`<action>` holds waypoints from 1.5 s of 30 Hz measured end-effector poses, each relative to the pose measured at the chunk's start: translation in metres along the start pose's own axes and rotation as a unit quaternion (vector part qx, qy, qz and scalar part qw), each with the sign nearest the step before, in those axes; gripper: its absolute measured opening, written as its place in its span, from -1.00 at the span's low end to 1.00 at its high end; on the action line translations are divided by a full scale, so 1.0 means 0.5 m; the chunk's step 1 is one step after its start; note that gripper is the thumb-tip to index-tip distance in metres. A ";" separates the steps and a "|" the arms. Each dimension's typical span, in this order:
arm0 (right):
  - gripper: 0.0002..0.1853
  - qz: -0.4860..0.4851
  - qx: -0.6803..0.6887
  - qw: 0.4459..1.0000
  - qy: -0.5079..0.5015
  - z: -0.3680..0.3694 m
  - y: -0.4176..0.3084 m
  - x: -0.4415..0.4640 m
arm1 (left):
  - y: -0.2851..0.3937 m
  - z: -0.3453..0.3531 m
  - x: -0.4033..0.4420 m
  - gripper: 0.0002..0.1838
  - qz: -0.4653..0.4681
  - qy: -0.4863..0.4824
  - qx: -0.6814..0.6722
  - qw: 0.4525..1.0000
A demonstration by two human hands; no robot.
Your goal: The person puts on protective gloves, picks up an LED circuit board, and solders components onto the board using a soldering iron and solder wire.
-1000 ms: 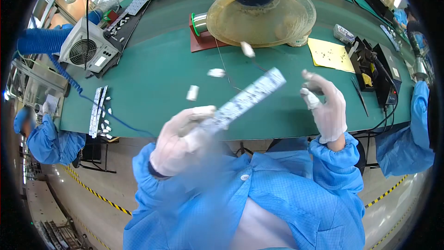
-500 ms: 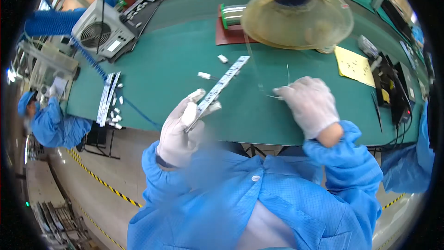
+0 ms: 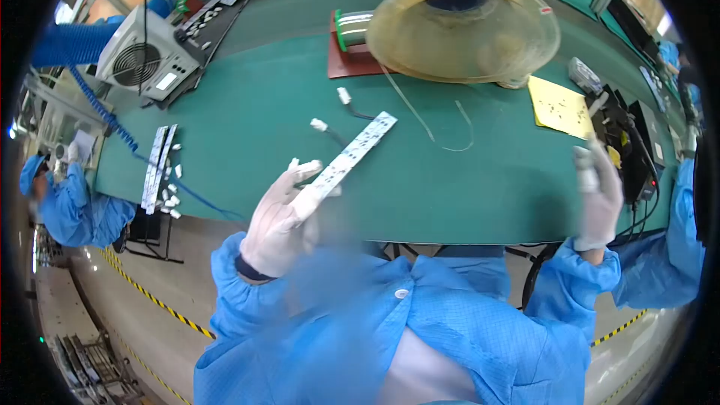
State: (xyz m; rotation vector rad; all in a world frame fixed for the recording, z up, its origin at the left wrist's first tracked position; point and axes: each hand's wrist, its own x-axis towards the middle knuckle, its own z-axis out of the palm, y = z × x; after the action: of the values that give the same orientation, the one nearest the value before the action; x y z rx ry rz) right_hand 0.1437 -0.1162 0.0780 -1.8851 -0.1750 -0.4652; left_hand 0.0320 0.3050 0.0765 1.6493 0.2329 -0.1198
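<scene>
My left hand, in a white glove, is closed on the lower end of a narrow white circuit board strip, tilted above the green mat. Two short leads with white connectors extend from the strip's far side. At the right, my gloved right hand has its fingers stretched upward near a black bench unit; I see nothing held in it. A thin solder wire runs from the spool and curls on the mat between my hands.
A large round translucent hood stands at the back. Yellow paper with dark specks lies at the right. More board strips and white connectors lie at the left, near a boxy fan unit. Other people in blue sit at both sides.
My right hand has let go of the solder wire and moved right, toward the black unit, its fingers now extended. My left hand still holds the strip, its face turned more toward me.
</scene>
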 end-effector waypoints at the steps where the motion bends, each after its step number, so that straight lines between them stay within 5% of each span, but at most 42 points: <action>1: -0.59 0.101 0.035 0.992 0.064 -0.031 -0.024 0.010 | 0.014 0.008 0.000 -0.60 -0.007 0.004 0.033 0.999; 3: -0.56 0.183 0.312 0.915 0.176 -0.123 0.042 0.040 | 0.044 0.024 0.001 -0.70 -0.022 0.010 0.099 0.995; 5: -0.53 0.137 0.474 0.863 0.108 -0.257 0.180 0.062 | 0.034 0.025 0.006 -0.58 0.002 0.012 0.062 0.998; 7: -0.57 0.129 0.393 0.881 0.231 -0.258 0.139 0.095 | 0.015 0.021 0.016 -0.30 0.029 -0.015 -0.018 0.999; 9: -0.58 0.118 0.371 0.912 0.129 -0.308 0.184 0.144 | 0.017 0.031 0.018 -0.26 0.019 -0.003 -0.123 0.992; 12: -0.49 0.211 0.127 0.957 0.155 -0.220 0.061 0.158 | 0.006 0.033 0.027 -0.25 0.029 0.002 -0.123 0.992; 16: -0.43 0.113 -0.143 0.928 0.325 -0.221 0.001 0.110 | 0.026 0.041 0.023 -0.21 0.014 0.013 -0.035 0.999; 19: -0.57 -0.012 -0.025 0.928 0.372 -0.126 -0.054 0.075 | 0.019 0.041 0.033 -0.26 0.016 0.025 -0.003 1.000; 25: -0.72 -0.128 0.059 0.987 0.080 0.050 -0.020 0.112 | 0.027 0.057 0.051 -0.23 0.028 0.023 -0.008 0.999; 27: -0.68 -0.036 -0.091 0.995 -0.025 0.068 -0.021 0.114 | 0.026 0.059 0.050 -0.23 0.023 0.031 -0.028 0.999; 33: -0.72 0.009 0.055 0.980 0.190 0.059 -0.039 0.038 | 0.023 0.056 0.051 -0.27 0.033 0.047 -0.040 0.998; 35: -0.71 0.008 0.053 0.986 0.155 0.083 -0.055 0.011 | 0.022 0.052 0.055 -0.31 0.054 0.029 0.016 0.998; 38: -0.63 0.113 0.243 0.960 0.081 0.141 -0.094 0.008 | 0.022 0.056 0.052 -0.36 0.066 0.036 0.002 0.997; 41: -0.60 0.062 0.169 0.982 0.046 0.159 -0.069 0.023 | 0.024 0.066 0.049 -0.40 0.054 0.057 -0.013 0.997; 43: -0.59 0.087 0.248 0.964 0.048 0.166 -0.072 0.024 | 0.020 0.066 0.046 -0.41 0.052 0.070 -0.029 0.996; 45: -0.60 0.075 0.187 0.979 0.007 0.163 -0.066 0.023 | 0.016 0.066 0.044 -0.48 0.092 0.075 0.064 0.991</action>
State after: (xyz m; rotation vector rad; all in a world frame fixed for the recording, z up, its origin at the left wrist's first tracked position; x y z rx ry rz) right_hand 0.1621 -0.0301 0.0876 -1.5121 -0.1026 -0.3169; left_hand 0.0573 0.2732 0.0762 1.8013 0.1891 0.1325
